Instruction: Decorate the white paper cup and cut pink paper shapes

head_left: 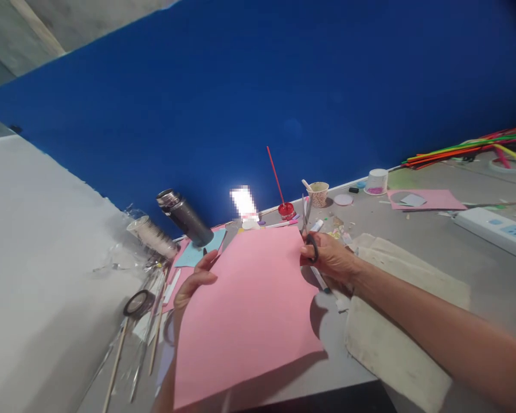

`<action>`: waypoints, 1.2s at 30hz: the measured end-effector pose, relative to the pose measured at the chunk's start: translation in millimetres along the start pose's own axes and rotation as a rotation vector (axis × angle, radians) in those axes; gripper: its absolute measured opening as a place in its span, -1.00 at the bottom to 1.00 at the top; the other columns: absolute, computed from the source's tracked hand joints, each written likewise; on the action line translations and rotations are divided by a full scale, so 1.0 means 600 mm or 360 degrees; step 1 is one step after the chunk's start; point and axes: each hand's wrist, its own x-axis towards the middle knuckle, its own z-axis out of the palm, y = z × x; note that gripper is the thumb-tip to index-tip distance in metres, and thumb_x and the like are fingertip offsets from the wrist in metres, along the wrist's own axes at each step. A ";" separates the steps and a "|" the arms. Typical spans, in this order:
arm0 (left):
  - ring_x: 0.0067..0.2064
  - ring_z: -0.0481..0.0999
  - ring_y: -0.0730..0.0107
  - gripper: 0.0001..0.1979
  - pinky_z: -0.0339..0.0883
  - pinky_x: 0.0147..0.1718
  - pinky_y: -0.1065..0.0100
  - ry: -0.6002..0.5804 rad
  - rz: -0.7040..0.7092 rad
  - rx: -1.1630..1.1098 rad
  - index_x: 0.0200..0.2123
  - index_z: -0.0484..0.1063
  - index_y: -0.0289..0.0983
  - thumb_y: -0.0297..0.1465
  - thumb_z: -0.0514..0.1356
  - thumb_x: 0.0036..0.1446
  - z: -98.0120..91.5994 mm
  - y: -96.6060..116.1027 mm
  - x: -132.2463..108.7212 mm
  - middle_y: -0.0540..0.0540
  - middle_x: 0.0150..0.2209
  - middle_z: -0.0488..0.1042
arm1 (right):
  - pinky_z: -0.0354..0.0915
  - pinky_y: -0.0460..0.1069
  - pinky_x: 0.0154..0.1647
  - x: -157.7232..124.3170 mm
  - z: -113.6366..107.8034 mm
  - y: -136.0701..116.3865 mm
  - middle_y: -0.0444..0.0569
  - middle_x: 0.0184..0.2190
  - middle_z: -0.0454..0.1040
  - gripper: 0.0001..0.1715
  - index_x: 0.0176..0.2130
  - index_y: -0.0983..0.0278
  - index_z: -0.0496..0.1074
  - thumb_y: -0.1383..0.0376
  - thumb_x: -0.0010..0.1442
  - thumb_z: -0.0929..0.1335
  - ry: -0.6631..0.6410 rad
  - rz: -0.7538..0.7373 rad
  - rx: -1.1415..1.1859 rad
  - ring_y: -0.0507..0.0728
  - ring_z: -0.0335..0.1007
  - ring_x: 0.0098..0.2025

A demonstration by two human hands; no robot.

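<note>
A large pink sheet [245, 304] is held up over the table, its right edge cut into curved notches. My left hand [195, 281] grips the sheet's left edge, fingers in front and the rest partly behind it. Scissors [307, 221] with black handles are in my right hand [327, 255], blades pointing up, beside the sheet's upper right corner. My right fingers wrap round the handle loops. Whether those fingers also touch the sheet is not clear.
Behind the sheet are a dark thermos [189, 221], a bright phone-like screen [244, 202], a red dish [286, 211] and a paper cup [318, 195]. To the right lie a beige cloth [399, 321] and a power strip [499, 229]. Tape [138, 304] and sticks are at left.
</note>
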 end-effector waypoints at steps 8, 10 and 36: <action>0.34 0.40 -0.05 -0.55 0.43 0.19 0.15 -0.0001 -0.0189 -0.0178 0.03 0.63 -0.08 -0.29 0.42 0.01 0.009 -0.010 0.008 -0.05 0.32 0.44 | 0.34 -0.12 -0.49 -0.005 0.006 -0.001 -0.24 -0.53 0.46 -0.46 -0.31 0.25 0.39 0.30 -0.20 0.67 0.0091 -0.0023 -0.0031 -0.02 0.42 -0.54; 0.22 0.54 -0.01 -0.35 0.55 0.02 0.18 -0.0043 -0.0498 -0.0313 0.23 0.49 -0.06 -0.32 0.42 0.03 0.003 -0.005 0.017 -0.08 0.23 0.54 | 0.33 -0.12 -0.48 -0.010 0.010 -0.002 -0.22 -0.51 0.49 -0.49 -0.31 0.25 0.39 0.30 -0.17 0.66 0.0073 0.0009 -0.0098 -0.02 0.45 -0.54; -0.02 0.70 -0.09 -0.65 0.56 0.10 0.02 -0.0222 -0.0796 -0.0954 -0.10 0.64 -0.37 -0.43 0.46 -0.01 -0.011 -0.096 0.043 -0.24 -0.17 0.72 | -0.01 -0.09 -0.59 -0.013 -0.004 0.012 -0.05 -0.39 0.51 -0.37 -0.29 0.30 0.55 -0.21 0.08 0.51 -0.0085 0.0126 -0.0503 -0.07 0.02 -0.56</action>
